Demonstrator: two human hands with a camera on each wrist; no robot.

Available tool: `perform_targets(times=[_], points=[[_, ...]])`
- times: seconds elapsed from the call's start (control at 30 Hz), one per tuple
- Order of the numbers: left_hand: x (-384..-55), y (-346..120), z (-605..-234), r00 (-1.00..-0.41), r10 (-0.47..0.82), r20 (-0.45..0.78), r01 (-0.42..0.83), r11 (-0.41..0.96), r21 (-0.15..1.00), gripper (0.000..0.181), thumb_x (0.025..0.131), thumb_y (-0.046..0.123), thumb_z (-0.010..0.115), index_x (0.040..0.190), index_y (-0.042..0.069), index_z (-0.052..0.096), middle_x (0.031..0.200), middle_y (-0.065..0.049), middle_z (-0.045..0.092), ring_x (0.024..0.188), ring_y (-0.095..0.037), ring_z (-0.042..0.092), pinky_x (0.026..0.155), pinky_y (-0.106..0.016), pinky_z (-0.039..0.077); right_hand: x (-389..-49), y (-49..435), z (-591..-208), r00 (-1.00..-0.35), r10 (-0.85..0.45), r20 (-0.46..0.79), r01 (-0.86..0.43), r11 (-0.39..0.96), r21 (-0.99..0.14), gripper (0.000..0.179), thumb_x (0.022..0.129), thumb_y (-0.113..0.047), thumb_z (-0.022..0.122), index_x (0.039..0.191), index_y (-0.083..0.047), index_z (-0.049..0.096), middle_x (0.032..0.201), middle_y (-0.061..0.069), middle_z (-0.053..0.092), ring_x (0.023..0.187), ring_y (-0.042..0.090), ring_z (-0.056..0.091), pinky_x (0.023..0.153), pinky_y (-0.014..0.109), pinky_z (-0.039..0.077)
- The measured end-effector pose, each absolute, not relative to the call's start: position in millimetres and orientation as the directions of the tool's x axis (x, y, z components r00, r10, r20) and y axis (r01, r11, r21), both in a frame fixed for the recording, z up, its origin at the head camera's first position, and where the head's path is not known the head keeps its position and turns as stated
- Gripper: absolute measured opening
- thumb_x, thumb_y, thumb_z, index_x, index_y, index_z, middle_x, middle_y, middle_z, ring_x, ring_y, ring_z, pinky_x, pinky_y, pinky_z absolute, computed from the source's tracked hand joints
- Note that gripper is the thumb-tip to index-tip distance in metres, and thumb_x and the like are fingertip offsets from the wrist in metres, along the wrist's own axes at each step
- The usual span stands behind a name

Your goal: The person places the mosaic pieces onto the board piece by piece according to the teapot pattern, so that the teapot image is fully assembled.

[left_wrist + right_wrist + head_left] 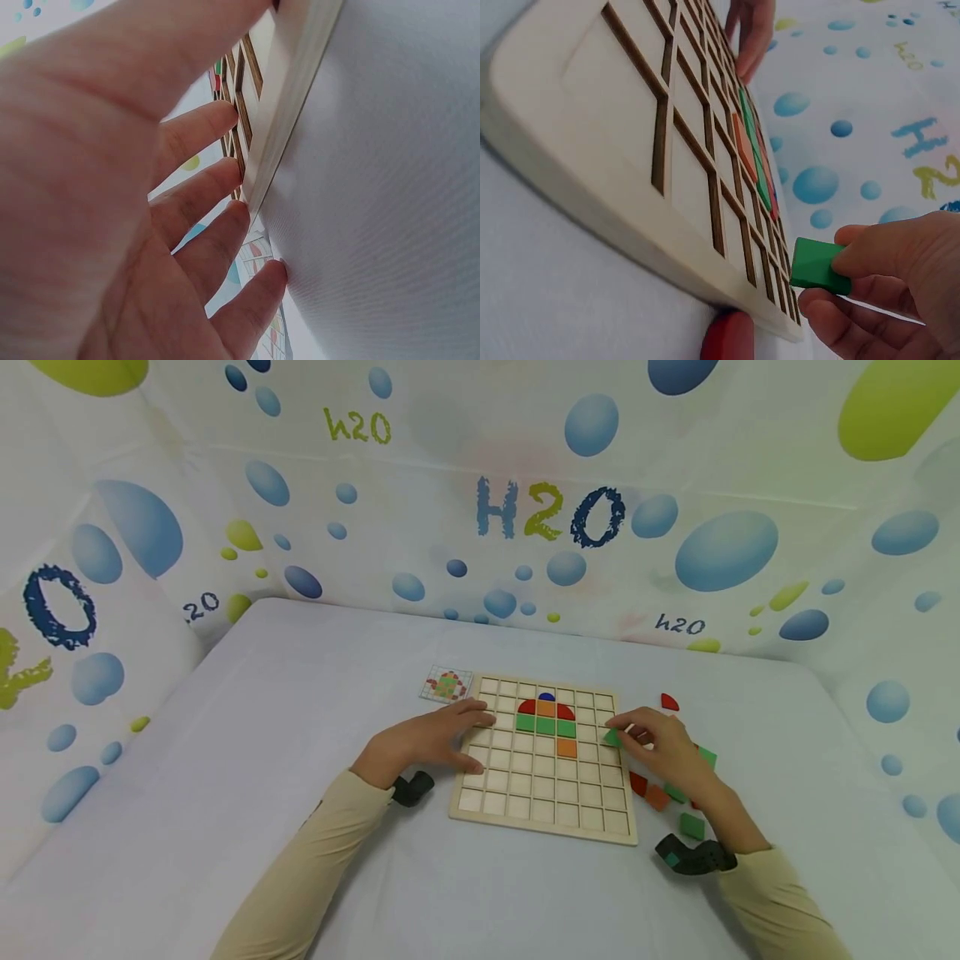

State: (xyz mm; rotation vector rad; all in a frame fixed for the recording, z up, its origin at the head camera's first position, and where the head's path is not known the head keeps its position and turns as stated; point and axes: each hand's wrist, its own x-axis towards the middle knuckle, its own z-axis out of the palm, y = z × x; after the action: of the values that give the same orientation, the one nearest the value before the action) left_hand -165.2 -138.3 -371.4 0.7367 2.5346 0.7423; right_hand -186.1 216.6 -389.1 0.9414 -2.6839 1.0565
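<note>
My right hand [660, 745] pinches a green square tile [816, 264] between thumb and fingers, above the right edge of a wooden grid board [525, 785]. The left hand [435, 735] rests along the board's left edge with its fingers spread; fingertips touch the frame in the left wrist view. Set in the board's upper cells are a blue half-round piece [547, 697], two red rounded pieces [566, 712] with an orange square [546, 708] between them, and a row of green squares [546, 725]. Another orange square [566, 748] lies below that row's right end.
A small pattern card [446, 683] lies at the board's upper left corner. Loose pieces lie to the right of the board: a red quarter-round [670, 702], a green tile [692, 826], an orange tile [657, 797] and others, some partly behind the right hand.
</note>
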Motion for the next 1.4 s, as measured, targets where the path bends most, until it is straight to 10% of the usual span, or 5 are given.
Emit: perform_targets(times=[1.4], points=[[-166.1,-139.6,-373.0,-0.78,0.586,-0.222,0.386,0.728,0.567,0.072,0.089,0.034,0.073,0.148,0.009,0.04,0.158,-0.014,0.024,0.146,-0.032,0.022,0.114,-0.048,0.027,-183.5,145.6,-397.5,-0.761,-0.602,0.24,-0.594,0.499,-0.632,0.016,0.091,-0.004,0.067,0.107,-0.001,0.069,0.099,0.008,0.068,0.076,0.012,0.06,0.068,0.025,0.053]])
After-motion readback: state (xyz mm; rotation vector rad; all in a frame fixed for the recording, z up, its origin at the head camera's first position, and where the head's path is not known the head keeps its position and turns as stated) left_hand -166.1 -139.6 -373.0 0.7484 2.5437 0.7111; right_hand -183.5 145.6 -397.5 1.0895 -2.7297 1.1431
